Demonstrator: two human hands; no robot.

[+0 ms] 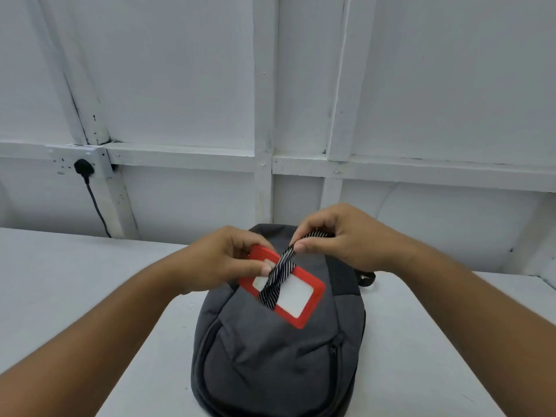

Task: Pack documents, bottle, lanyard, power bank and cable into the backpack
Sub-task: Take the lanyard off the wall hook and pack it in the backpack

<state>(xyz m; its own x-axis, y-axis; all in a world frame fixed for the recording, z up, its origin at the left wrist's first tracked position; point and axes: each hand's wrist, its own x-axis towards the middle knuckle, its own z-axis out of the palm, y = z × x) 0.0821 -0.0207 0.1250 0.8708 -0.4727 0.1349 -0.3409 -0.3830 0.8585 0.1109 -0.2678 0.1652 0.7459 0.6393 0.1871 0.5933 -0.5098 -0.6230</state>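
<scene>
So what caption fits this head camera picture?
Both hands, left hand and right hand, wind a striped lanyard around its red badge holder above a backpack.

Only one view is given, taken from a wide-angle camera worn on the head of the person. The scene is looked at forward and downward, across a white worktop [75, 281] toward a white panelled wall [180, 70]. Both forearms are seen entering from the lower corners, so the camera is placed close above and behind the hands. The grey backpack [270, 356] is seen near, in the lower middle, and is cut by the bottom edge. Straight lines of the wall are bent by the lens.
</scene>
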